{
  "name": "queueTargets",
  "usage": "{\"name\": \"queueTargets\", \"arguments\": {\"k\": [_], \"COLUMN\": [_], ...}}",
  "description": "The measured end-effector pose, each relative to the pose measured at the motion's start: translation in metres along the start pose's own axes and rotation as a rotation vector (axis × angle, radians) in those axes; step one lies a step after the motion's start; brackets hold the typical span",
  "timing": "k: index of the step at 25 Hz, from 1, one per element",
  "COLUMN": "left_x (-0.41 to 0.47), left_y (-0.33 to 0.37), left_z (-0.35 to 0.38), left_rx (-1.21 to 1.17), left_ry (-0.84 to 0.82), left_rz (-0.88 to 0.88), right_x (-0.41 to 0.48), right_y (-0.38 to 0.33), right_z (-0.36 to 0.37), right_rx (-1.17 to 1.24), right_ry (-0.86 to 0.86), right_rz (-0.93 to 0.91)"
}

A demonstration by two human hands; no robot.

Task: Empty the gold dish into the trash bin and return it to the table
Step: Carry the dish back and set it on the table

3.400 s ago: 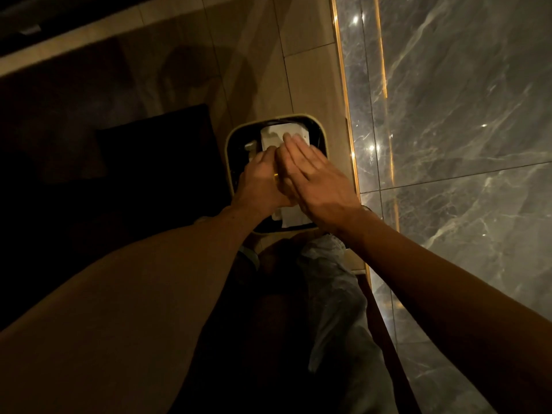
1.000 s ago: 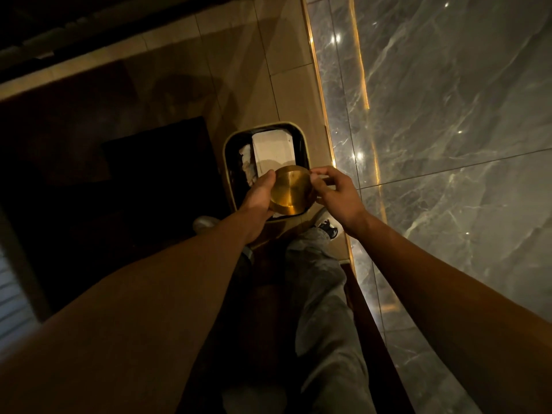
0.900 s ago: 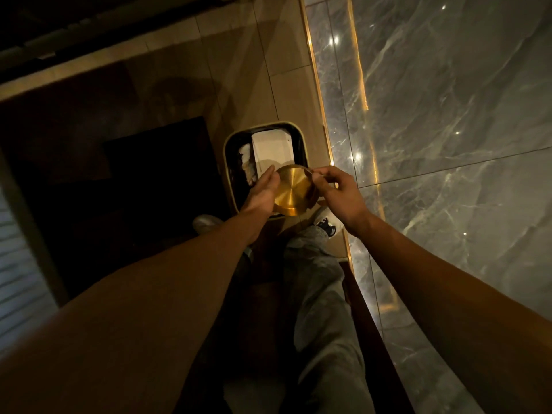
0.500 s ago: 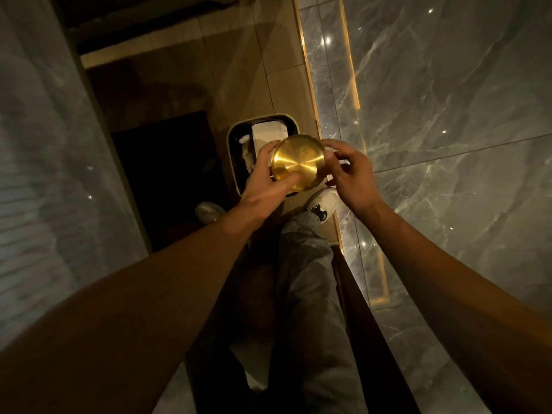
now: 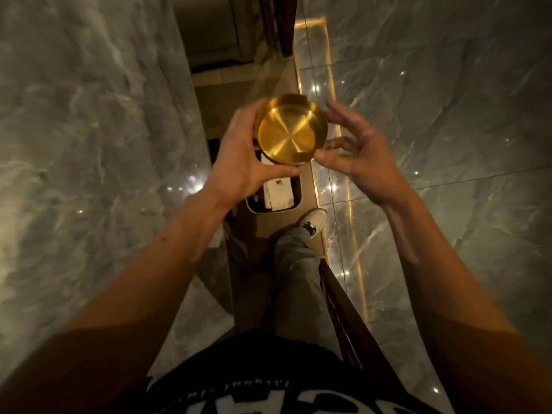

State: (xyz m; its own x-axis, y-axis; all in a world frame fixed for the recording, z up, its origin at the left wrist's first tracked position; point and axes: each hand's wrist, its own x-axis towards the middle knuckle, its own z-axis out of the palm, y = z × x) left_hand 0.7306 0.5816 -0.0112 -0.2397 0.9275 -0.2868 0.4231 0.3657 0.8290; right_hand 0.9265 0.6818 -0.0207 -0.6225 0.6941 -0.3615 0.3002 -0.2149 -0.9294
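— Left hand point(image 5: 239, 153), what is it doing?
— Gripping the gold dish point(image 5: 291, 131) by its rim, thumb underneath, fingers round the far side. Right hand point(image 5: 355, 153) is open beside it, fingers spread, hardly touching, if at all.
— Why hold it there?
— My guess: it sits above the trash bin point(image 5: 273, 192), just below the left hand, so any crumbs drop in.
— And the dish itself?
— Round, shallow, brushed metal, facing up, bright and bare inside. It looks emptied; the surface is next.

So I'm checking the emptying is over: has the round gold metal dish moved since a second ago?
Yes: the gold dish has risen away from the trash bin.
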Motion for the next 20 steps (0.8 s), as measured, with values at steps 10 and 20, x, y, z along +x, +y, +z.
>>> {"name": "queueTargets", "arguments": {"k": [10,20], "left_x": [-0.071,-0.183], "left_y": [0.003,-0.054], "left_z": [-0.147,-0.255], "left_rx": [-0.065,-0.089], "left_ry": [0.239,0.391], "left_rz": [0.073,0.110], "right_x": [0.014,-0.021], "right_y": [-0.114,-0.163], "right_z": [0.114,0.270], "right_rx": [-0.354,-0.508], "right_ry": [-0.089,-0.078], "right_rz": [-0.341,-0.518]}}
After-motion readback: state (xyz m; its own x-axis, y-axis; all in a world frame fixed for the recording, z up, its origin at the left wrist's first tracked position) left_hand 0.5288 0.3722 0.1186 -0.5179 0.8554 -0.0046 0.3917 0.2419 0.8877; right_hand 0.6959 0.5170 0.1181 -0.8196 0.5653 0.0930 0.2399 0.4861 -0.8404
